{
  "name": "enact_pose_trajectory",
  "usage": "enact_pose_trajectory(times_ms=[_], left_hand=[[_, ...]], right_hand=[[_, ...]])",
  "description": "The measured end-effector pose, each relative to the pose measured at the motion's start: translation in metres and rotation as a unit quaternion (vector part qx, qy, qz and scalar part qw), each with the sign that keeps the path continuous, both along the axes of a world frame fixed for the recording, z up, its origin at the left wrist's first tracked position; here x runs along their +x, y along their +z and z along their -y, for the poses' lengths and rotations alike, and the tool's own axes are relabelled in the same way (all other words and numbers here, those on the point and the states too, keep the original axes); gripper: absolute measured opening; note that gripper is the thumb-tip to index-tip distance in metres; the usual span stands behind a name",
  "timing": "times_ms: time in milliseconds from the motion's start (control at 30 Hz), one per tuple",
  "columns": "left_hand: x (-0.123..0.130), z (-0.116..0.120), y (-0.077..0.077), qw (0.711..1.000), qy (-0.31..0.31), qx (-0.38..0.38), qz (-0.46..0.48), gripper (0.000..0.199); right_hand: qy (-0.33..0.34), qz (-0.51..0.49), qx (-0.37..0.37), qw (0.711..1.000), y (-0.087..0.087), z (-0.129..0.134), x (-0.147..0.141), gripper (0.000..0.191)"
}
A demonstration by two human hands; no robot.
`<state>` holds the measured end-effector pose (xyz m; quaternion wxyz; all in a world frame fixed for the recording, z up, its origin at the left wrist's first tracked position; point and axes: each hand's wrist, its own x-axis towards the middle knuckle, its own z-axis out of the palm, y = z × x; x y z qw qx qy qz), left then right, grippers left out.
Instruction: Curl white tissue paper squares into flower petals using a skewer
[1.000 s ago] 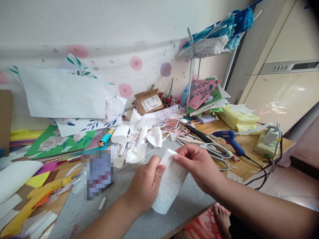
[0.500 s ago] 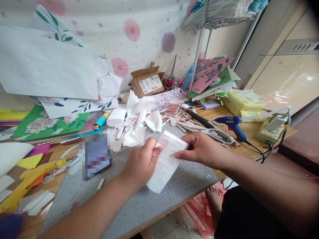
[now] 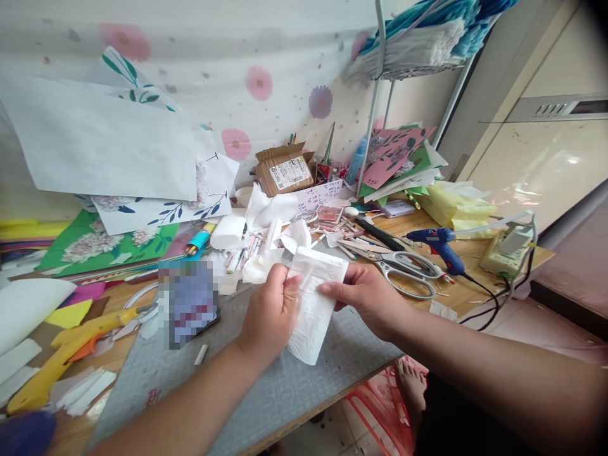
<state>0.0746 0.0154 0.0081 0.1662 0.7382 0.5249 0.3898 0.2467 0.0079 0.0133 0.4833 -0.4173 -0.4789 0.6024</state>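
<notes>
A folded piece of white tissue paper is held up above the grey cutting mat. Its top edge looks jagged, and faint wrinkles run over its face. My left hand is closed on the left side of it, thumb on top. On the right side, my right hand pinches it with the thumb on the front and the fingers behind, partly hidden. Scissors with grey handles lie just beyond my right hand. A phone, blurred over, rests on the mat left of my left hand.
A blue glue gun and a power strip are at the right. A yellow glue gun lies at the left among paper scraps. Behind my hands are pens, white scraps and a cardboard box.
The tissue paper has turned more upright. My right thumb now lies over its front near the upper right, and the scissors have come into fuller view as the camera shifted.
</notes>
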Motion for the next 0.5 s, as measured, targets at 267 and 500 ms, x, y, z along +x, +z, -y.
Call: enact_pose_trajectory(times_ms=[267,500], left_hand=[[-0.001,-0.004,-0.004,1.0,0.0,0.003,0.007,0.028],[0.006,0.003,-0.003,0.999,0.017,-0.005,0.046,0.024]], right_hand=[[-0.102,-0.024,0.035,0.994,0.009,-0.013,0.028,0.036],[-0.008,0.029,-0.012,0.999,-0.002,0.003,0.007,0.036]])
